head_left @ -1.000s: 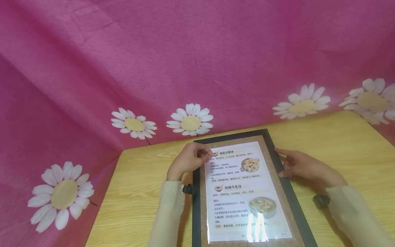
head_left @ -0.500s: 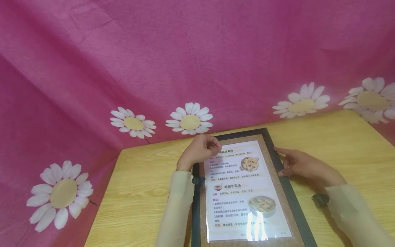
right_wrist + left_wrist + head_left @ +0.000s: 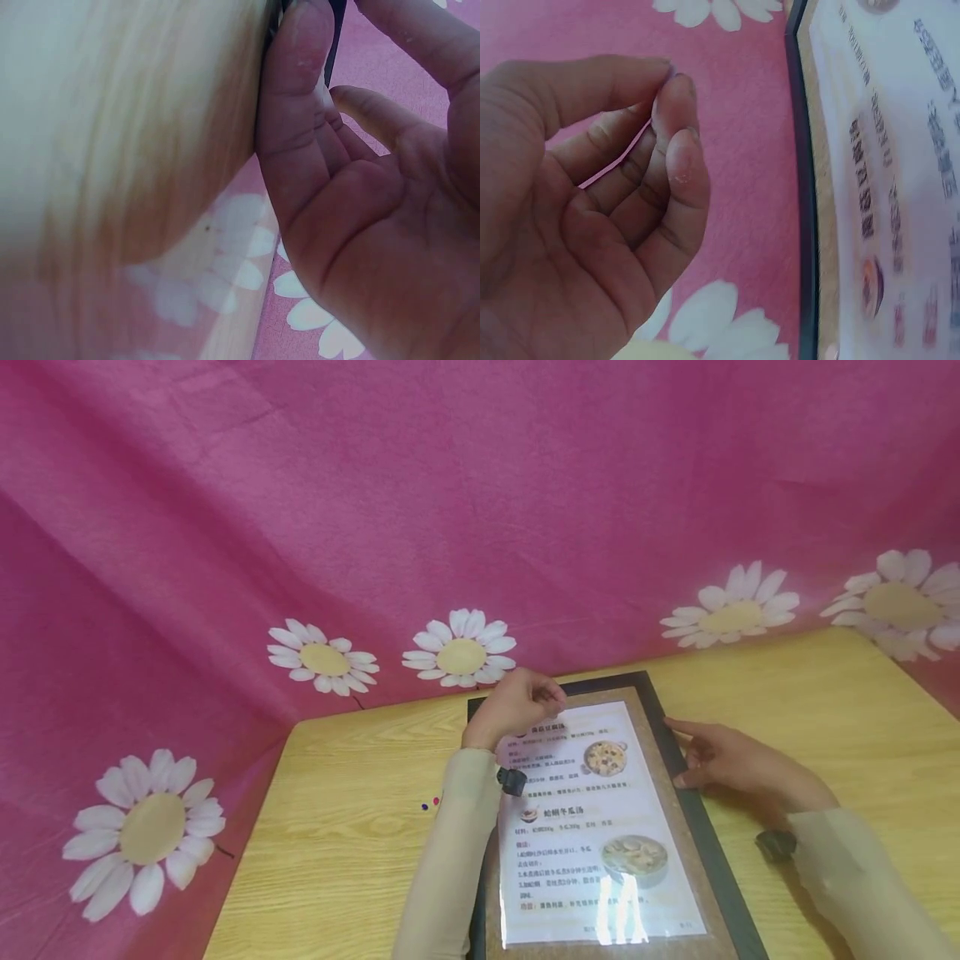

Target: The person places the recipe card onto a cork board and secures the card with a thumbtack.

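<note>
Pinching apparent purple speck (image 3: 672, 73) with left grip (image 3: 521, 702); touching board (image 3: 714, 860) near far edge of tabletop (image 3: 345, 793) with loose right grip (image 3: 723, 758). Could drop speck if slackened, or sweep dots (image 3: 436, 801) with sleeve (image 3: 453, 852).

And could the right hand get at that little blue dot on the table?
Probably not without shifting: the framed sheet and the left sleeve lie between the right hand and the blue dot.
</note>
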Motion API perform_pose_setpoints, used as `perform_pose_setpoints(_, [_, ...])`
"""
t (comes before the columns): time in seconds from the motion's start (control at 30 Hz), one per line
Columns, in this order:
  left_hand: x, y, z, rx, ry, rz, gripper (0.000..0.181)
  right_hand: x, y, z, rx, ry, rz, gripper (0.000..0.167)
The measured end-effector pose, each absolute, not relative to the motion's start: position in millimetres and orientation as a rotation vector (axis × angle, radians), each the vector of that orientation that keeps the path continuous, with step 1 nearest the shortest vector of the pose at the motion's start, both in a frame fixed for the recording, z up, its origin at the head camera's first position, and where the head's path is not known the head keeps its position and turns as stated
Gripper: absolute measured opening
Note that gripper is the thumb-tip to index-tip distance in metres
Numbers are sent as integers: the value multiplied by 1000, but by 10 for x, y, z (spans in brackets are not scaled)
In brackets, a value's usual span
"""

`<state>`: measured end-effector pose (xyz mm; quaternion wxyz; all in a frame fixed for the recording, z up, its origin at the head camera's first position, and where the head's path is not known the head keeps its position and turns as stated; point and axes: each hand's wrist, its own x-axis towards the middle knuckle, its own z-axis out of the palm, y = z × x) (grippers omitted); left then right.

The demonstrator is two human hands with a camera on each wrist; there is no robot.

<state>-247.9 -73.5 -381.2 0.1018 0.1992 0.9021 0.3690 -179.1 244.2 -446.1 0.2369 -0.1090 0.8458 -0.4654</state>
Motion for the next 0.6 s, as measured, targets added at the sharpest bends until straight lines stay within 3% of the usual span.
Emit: perform_pose_setpoints(0.6, [-2902,-173,-4020,512,2540,1125,9,-1771,2464,-4465,-319,2281,-1361,98])
